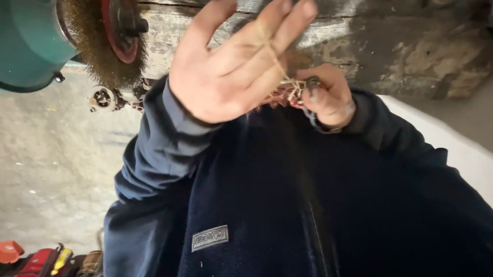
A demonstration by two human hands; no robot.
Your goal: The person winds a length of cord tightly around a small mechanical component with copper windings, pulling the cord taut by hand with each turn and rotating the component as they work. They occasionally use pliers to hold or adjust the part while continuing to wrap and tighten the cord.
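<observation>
My left hand (228, 61) is raised flat with its palm towards me and its fingers together. A thin straw-coloured twine (276, 58) runs across those fingers down to a small tangle (291, 88). My right hand (326, 95) sits just right of the left palm, fingers closed, pinching the tangle together with a small dark piece (313, 83). A dark loop (313, 121) hangs under the right hand by the wrist. Both arms are in the sleeves of a navy fleece jacket (261, 211), which fills the lower half of the view.
A wire brush wheel (92, 45) with a red hub turns out of a teal machine housing (16, 38) at the top left. Behind the hands lies a worn wooden bench (376, 30). Red and orange tools (34, 270) lie on the concrete floor at the bottom left.
</observation>
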